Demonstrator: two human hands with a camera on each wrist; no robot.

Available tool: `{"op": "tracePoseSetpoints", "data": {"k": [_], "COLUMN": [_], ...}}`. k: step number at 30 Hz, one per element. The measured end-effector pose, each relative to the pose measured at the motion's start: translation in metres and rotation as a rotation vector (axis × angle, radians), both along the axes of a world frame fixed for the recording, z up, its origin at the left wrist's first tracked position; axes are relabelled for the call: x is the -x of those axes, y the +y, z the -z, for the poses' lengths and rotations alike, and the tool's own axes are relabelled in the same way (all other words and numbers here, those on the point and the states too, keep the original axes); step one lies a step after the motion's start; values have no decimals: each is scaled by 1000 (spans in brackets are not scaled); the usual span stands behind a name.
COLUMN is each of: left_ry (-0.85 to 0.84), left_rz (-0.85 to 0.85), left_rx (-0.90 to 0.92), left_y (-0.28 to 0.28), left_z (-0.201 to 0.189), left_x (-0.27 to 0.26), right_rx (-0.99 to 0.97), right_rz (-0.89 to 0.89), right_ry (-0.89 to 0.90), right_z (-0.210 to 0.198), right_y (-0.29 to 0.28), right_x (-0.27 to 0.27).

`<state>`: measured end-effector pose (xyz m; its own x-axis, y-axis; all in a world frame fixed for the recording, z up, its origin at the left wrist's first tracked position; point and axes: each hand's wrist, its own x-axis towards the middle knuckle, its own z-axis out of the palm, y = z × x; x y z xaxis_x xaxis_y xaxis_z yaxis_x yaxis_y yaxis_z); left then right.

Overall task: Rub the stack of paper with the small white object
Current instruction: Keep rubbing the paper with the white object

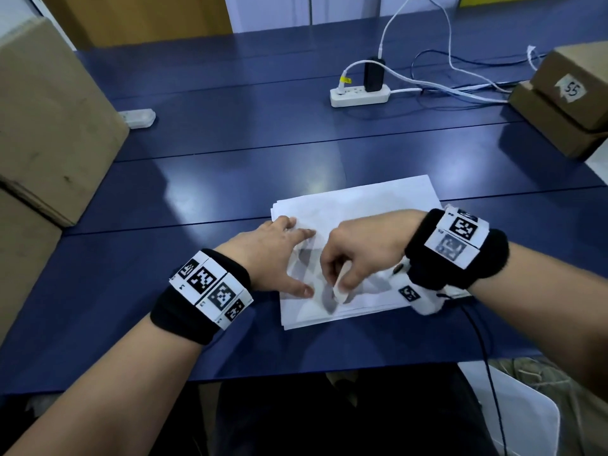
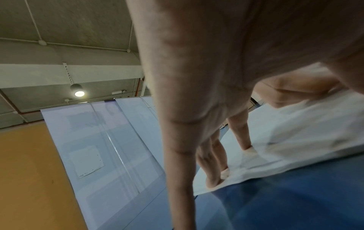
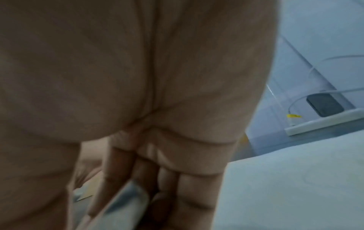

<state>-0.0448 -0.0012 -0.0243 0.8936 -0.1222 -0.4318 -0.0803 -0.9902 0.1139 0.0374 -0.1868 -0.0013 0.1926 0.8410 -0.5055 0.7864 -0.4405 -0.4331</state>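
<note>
- The small white object (image 1: 340, 292), an eraser by its look, is pinched in the curled fingers of the right hand (image 1: 362, 250), its tip touching the stack of paper (image 1: 362, 202) near the stack's near edge.
- The left hand (image 1: 273, 255) lies flat with spread fingers on the stack's left edge; the left wrist view shows fingertips (image 2: 249, 150) pressing the sheets.
- The stack sits toward the near edge of the blue bench (image 1: 230, 179), with bare surface left and beyond.
- Farther back lie a power strip (image 1: 358, 95) with white cables (image 1: 427, 82); cardboard boxes (image 1: 49, 120) flank both sides, contents unseen.
</note>
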Motion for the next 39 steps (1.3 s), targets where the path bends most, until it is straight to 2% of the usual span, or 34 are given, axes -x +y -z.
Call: {"op": "tracePoseSetpoints", "data": {"k": [2,6,7,10,12,14,16,18,22,24,29,31,35,37,39], "left_ry": [4,5,6,12,11,11,9,5,8,10,6,2,9,10,10], "left_rz": [1,-3,-4,-10,-7,-5,-3,-3,-10,-7,-5,-9,-8,-5,-4], "left_rx": [-3,-17,-15,-3,-3,-7,-14,-19,-8,-9,-10,-7,-4,-4,-8], "left_y": [-1,-3,-3,-2,-2,-3,-3,-3,-2,-2,-3,-2,-3,-3,-4], "left_z": [-1,-5,-5,-3,-2,-3,-4,-5,-3,-2,-4,-3,-2,-3,-4], "left_x": [-1,1,1,1,0,-1,-1,0,0,-1,-2,-2,-3,-4,-4], "right_rx": [-60,-174,-170,-47,8,-83,-168,-197,-30,-16,-181,-166,4,-87,-163], "right_rz": [47,281,271,77,7,81,235,304,60,3,289,242,27,77,230], "right_ry": [-40,-290,-292,-106,-45,-129,-270,-302,-84,-66,-305,-238,-42,-131,-267], "right_z": [1,0,0,0,0,1,-1,0,-3,-3,-5,-5,-2,-1,-2], "right_y": [2,3,1,-3,-3,0,1,-2,-6,-4,-3,-7,-9,-7,-5], "right_x": [-6,-32,-32,-12,-2,-12,-28,-35,-5,2,-28,-25,2,-7,-23]}}
